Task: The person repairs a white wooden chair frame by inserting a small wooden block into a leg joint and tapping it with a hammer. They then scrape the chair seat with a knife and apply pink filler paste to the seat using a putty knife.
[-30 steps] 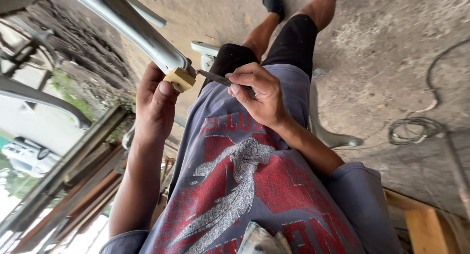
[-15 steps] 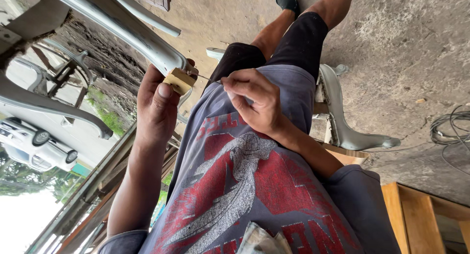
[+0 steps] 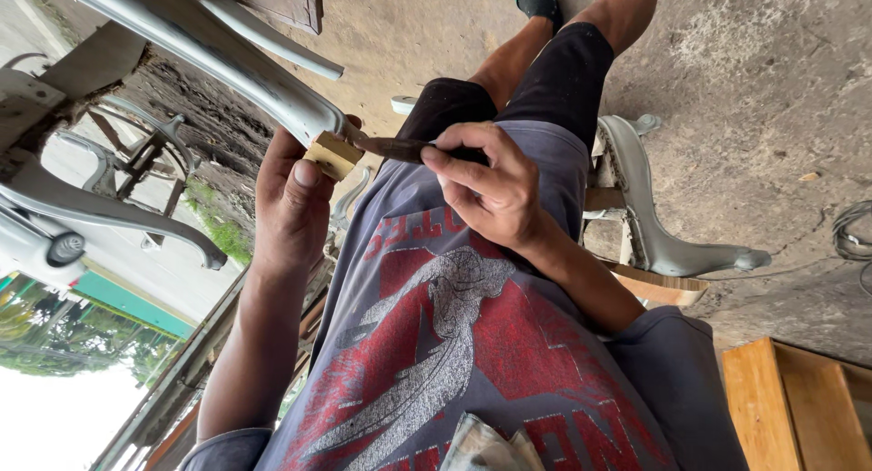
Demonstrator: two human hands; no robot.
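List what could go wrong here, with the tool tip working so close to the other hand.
1. The thin dark metal hand tool, gripped by the right hand, points at the bare wooden end of the grey-painted curved chair leg; a slip might jab the left hand bracing it.
2. The leg hangs over the lap, so it may twist.

Both hands (image 3: 292, 198) (image 3: 495, 194) raised, fingers curled.

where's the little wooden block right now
In the head view, upper left of centre, the wooden block sits at the end of the grey curved chair part, pressed under the left hand, with the tool in the right hand touching it.
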